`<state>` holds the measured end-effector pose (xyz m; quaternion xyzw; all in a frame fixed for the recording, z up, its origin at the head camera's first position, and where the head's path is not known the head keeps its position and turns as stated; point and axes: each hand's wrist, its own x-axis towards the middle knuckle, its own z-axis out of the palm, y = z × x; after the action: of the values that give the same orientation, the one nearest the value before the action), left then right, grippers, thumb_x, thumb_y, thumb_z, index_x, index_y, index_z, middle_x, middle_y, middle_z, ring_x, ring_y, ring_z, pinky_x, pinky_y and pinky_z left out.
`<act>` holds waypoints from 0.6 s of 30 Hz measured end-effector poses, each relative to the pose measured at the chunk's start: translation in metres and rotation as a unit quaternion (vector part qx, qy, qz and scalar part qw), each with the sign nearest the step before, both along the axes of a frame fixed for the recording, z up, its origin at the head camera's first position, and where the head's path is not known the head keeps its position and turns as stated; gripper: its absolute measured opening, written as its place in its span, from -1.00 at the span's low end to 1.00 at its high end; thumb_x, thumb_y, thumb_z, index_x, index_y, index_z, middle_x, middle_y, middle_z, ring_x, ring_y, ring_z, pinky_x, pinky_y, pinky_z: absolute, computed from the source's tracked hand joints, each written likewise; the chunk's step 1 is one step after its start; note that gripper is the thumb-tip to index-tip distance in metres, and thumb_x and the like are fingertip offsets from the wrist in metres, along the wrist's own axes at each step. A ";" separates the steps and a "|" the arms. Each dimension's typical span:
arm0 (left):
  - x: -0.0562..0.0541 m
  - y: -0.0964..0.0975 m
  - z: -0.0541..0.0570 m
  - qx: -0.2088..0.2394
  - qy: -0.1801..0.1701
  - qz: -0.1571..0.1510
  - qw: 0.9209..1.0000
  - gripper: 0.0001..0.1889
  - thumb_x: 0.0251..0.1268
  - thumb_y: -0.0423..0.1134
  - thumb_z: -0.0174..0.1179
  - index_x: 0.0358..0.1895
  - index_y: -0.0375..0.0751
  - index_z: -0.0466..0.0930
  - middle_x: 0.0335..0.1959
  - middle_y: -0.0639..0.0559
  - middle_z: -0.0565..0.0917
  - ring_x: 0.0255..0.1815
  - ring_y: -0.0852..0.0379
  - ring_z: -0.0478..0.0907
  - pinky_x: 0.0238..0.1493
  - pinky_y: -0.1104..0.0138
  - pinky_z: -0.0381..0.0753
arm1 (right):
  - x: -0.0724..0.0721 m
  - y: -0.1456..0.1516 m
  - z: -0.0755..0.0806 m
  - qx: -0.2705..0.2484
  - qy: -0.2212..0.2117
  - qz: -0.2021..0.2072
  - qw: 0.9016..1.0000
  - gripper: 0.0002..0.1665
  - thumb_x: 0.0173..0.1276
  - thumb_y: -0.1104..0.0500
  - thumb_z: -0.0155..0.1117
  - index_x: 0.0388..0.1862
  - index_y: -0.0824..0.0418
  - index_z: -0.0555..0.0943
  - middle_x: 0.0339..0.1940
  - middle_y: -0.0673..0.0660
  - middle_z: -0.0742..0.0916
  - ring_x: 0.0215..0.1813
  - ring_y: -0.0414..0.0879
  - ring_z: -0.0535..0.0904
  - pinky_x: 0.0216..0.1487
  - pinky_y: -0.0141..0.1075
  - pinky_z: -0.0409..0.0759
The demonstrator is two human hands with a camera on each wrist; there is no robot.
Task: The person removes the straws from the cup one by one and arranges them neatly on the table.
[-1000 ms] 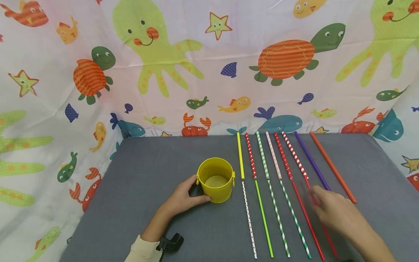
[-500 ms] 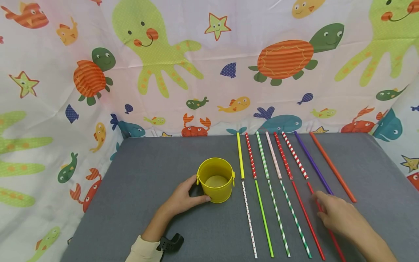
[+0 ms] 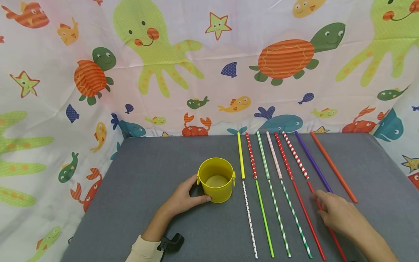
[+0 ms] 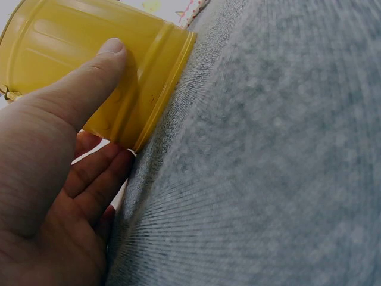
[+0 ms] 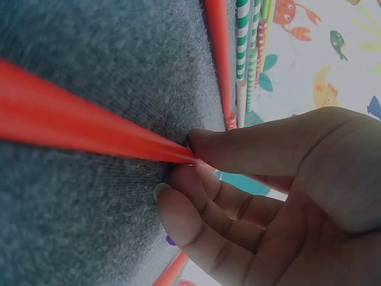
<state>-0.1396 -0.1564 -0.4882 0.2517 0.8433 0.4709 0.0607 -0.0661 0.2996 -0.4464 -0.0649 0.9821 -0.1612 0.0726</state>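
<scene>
A small yellow bucket [image 3: 216, 183] stands upright on the grey cloth. My left hand [image 3: 183, 198] holds it from the left, thumb on the near wall and fingers round the side. In the left wrist view the thumb lies along the bucket wall [image 4: 53, 42], with fingertips by its base. At the right, my right hand [image 3: 338, 213] pinches a red straw [image 3: 337, 242] that lies on the cloth. The right wrist view shows this red straw [image 5: 89, 122] between thumb and fingers. Its far end lies just below a red-and-white striped straw [image 3: 295, 156].
Several straws lie in two rows, among them a yellow straw [image 3: 240, 156], a lime green straw [image 3: 264, 218] and another red straw [image 3: 309, 222]. A purple straw [image 3: 312, 160] and an orange straw [image 3: 334, 167] lie farther right. A sea-animal curtain [image 3: 226, 47] hangs behind.
The right hand has shifted slightly down and right, and the near end of the red straw has swung to the right. My left hand and the bucket have stayed put.
</scene>
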 end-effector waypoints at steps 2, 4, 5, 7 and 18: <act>0.000 0.000 0.000 -0.001 -0.001 -0.001 1.000 -0.13 0.11 0.03 0.52 0.49 0.03 0.29 0.41 0.15 0.43 0.44 0.15 0.29 0.45 0.06 0.23 | 0.001 0.001 -0.001 0.001 0.015 0.005 1.000 -0.60 0.07 0.43 0.48 -0.09 0.28 0.61 -0.57 -0.01 0.43 -0.49 -0.11 0.34 -0.51 -0.18 0.32; 0.000 0.000 0.000 -0.001 -0.003 -0.001 1.000 -0.13 0.11 0.03 0.51 0.50 0.03 0.29 0.41 0.15 0.43 0.44 0.14 0.29 0.45 0.05 0.23 | 0.002 0.003 -0.003 0.002 0.027 0.010 1.000 -0.61 0.05 0.43 0.48 -0.12 0.27 0.61 -0.57 -0.03 0.43 -0.48 -0.11 0.34 -0.50 -0.17 0.33; 0.000 0.001 0.000 0.000 -0.003 -0.001 1.000 -0.13 0.12 0.03 0.51 0.50 0.03 0.29 0.41 0.14 0.43 0.44 0.14 0.29 0.45 0.05 0.23 | 0.003 0.003 -0.004 0.002 0.034 0.014 0.999 -0.61 0.04 0.43 0.49 -0.13 0.26 0.62 -0.57 -0.03 0.43 -0.48 -0.11 0.35 -0.50 -0.17 0.34; 0.000 0.000 0.000 0.001 -0.005 -0.001 1.000 -0.12 0.11 0.03 0.52 0.50 0.03 0.28 0.41 0.14 0.42 0.44 0.14 0.29 0.45 0.05 0.23 | 0.004 0.004 -0.006 0.002 0.047 0.019 0.999 -0.62 0.02 0.43 0.49 -0.15 0.24 0.62 -0.57 -0.05 0.43 -0.47 -0.12 0.35 -0.49 -0.16 0.35; 0.001 -0.001 -0.001 0.002 -0.002 -0.001 1.000 -0.14 0.11 0.02 0.52 0.48 0.00 0.31 0.40 0.13 0.44 0.43 0.12 0.30 0.44 0.04 0.24 | 0.004 0.003 -0.002 0.002 0.063 0.020 0.998 -0.65 0.05 0.40 0.50 -0.17 0.22 0.65 -0.52 -0.05 0.48 -0.43 -0.11 0.38 -0.48 -0.14 0.38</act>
<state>-0.1389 -0.1578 -0.4895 0.2519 0.8418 0.4734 0.0619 -0.0617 0.3025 -0.4484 -0.0941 0.9835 -0.1537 0.0142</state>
